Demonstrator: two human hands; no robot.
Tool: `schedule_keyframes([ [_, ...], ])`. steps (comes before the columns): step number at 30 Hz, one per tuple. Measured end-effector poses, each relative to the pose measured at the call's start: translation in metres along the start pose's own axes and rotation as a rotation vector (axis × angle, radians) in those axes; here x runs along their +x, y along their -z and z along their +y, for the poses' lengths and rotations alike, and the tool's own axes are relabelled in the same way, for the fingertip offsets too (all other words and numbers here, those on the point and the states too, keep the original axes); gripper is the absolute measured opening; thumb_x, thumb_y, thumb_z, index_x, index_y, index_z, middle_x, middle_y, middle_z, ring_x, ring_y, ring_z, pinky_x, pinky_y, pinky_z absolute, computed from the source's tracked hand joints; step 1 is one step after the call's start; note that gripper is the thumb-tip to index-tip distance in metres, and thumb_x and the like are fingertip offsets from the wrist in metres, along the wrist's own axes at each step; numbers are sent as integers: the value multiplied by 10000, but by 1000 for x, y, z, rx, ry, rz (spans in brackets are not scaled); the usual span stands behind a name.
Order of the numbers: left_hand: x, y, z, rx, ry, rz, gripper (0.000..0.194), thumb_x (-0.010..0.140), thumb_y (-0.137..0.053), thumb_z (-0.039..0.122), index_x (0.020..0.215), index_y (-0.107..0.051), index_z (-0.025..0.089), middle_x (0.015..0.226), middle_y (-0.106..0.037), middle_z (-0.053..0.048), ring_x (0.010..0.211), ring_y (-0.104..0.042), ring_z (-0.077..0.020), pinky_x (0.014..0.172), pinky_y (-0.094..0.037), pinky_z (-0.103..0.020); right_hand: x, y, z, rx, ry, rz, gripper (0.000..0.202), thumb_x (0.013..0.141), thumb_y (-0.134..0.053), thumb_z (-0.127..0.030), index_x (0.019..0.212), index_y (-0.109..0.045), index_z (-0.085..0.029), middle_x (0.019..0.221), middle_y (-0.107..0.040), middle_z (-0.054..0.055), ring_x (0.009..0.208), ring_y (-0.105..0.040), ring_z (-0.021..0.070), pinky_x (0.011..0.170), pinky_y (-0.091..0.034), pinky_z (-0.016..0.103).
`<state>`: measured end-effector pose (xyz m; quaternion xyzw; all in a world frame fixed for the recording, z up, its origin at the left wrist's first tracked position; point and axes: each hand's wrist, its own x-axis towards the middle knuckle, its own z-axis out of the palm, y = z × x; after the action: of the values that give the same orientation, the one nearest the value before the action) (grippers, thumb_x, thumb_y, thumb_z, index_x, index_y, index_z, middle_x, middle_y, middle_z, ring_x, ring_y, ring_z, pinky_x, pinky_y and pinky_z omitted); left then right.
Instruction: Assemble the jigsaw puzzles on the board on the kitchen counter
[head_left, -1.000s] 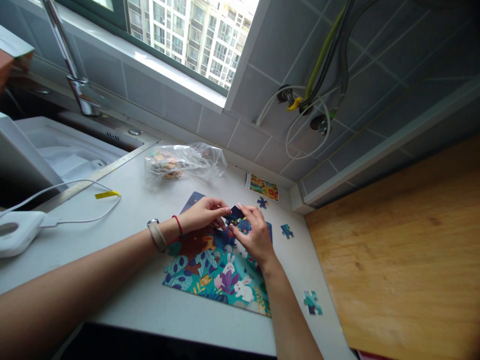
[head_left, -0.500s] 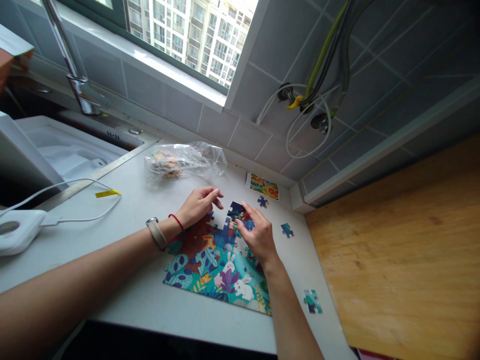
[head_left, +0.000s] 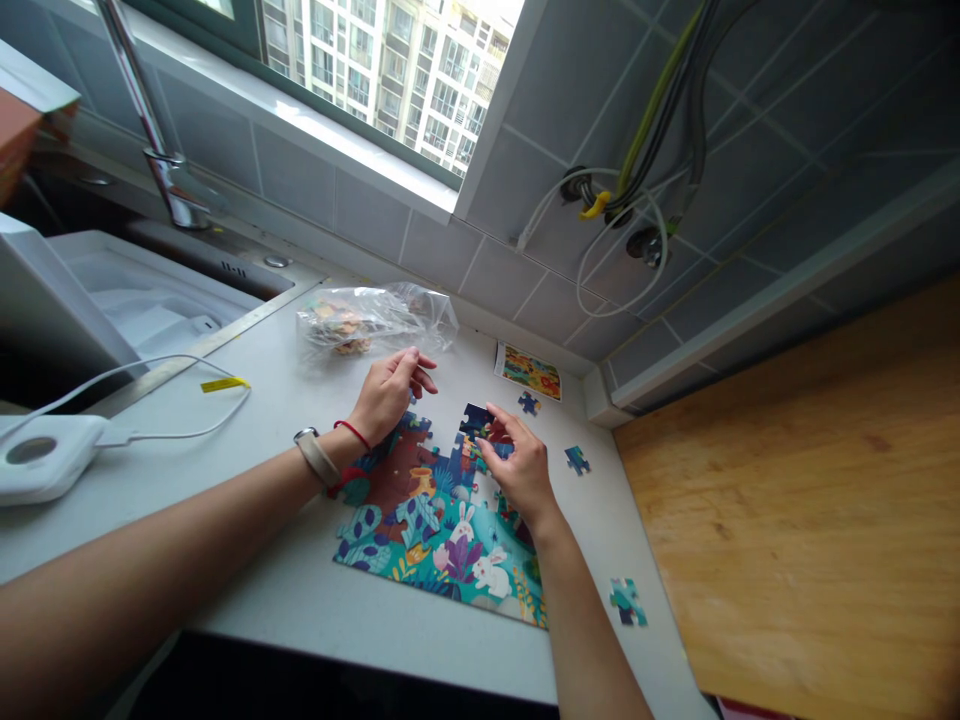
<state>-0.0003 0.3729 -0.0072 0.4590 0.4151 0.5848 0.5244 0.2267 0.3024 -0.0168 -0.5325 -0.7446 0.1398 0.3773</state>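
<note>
A partly assembled jigsaw puzzle (head_left: 442,545) with white rabbits and leaves lies flat on the white counter. My left hand (head_left: 390,395) hovers over its far left edge, fingers loosely bent and apart, with nothing visible in them. On the puzzle's right side rests my right hand (head_left: 519,465), thumb and forefinger spread at the right edge of a dark blue puzzle piece (head_left: 474,418) in the top part. The palm and wrist cover some of the picture there. A gap shows the counter between the dark piece and the puzzle's left part.
Loose puzzle pieces lie to the right: a blue one (head_left: 529,403), another (head_left: 577,460) and a teal one (head_left: 628,602). Behind are a small picture card (head_left: 529,370) and a clear plastic bag (head_left: 405,315) of pieces. A white charger (head_left: 56,460) and sink (head_left: 285,275) are left.
My left hand has lifted slightly away from the puzzle toward the plastic bag, uncovering more of its upper left. My right hand stays at the dark piece. The view has shifted slightly.
</note>
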Motion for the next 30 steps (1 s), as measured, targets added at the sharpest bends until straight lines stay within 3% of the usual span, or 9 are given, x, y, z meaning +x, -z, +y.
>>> schedule_keyframes([
  [11, 1, 0, 0, -75, 37, 7, 575, 916, -589, 687, 861, -690, 124, 609, -681, -63, 481, -542, -128, 426, -348, -212, 1, 1, -1, 62, -55, -25, 478, 892, -734, -278, 1368, -687, -249, 1024, -761, 43, 876, -720, 209, 893, -611, 370],
  [18, -1, -1, -2, -58, 23, -4, 568, 934, -566, 676, 855, -687, 127, 612, -682, -67, 475, -533, -128, 431, -347, -219, 1, -10, -4, -18, -39, -171, 432, 831, -831, -319, 1254, -755, -270, 1290, -677, 87, 1242, -623, 278, 1121, -494, 450],
  [30, -2, -2, -3, -47, 26, -31, 573, 930, -565, 684, 873, -689, 128, 634, -691, -80, 493, -528, -130, 438, -353, -222, 7, -23, -1, -52, -81, -278, 432, 872, -792, -315, 1293, -736, -239, 1366, -651, 121, 1312, -584, 301, 1160, -456, 493],
])
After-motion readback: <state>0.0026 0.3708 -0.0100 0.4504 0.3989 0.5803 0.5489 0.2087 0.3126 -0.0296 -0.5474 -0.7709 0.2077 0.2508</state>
